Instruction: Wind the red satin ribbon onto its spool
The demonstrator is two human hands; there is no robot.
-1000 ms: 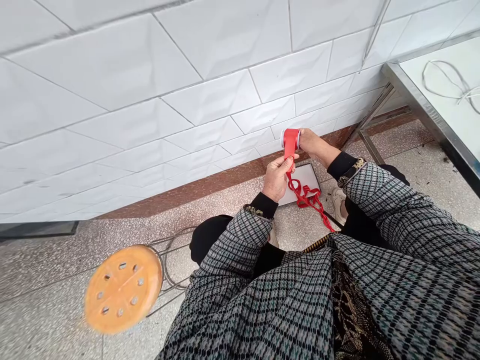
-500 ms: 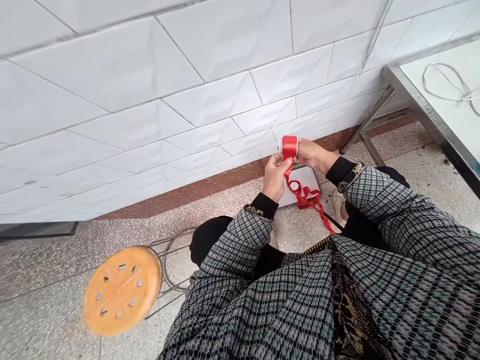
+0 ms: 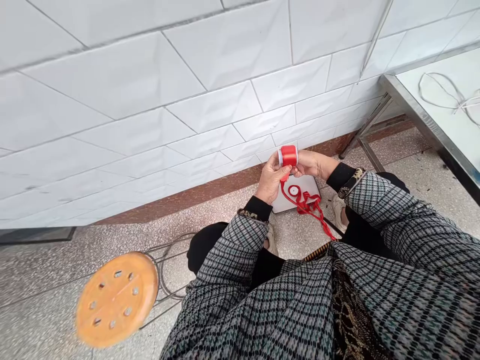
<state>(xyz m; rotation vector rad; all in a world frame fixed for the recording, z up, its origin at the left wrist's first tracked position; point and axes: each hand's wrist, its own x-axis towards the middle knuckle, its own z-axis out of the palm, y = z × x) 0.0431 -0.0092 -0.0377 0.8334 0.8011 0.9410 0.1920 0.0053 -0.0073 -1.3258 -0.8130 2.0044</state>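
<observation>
Between my two hands is a spool of red ribbon (image 3: pixel 289 155) with white rims, held up in front of the wall. My left hand (image 3: pixel 270 179) is closed at the spool's left side, its thumb pressing the ribbon just below the roll. From the right, my right hand (image 3: pixel 310 164) grips the other rim, most of its fingers hidden behind the spool. A loose tail of red ribbon (image 3: pixel 318 216) hangs from the left hand and trails in twists toward my lap. Beneath it, a second, flat red roll (image 3: pixel 294 191) with a white centre lies on a white board (image 3: pixel 279 204).
To the left stands an orange round stool (image 3: pixel 117 300) with a wire frame. At the right is a metal-edged table (image 3: pixel 420 117) with a coiled white cable (image 3: pixel 442 92) on top. A white tiled wall (image 3: pixel 210 107) rises in front, above the speckled floor (image 3: pixel 300 232).
The spool and both hands sit slightly lower in the view, which has shifted a little. My left thumb has moved closer against the roll, and less ribbon shows above it.
</observation>
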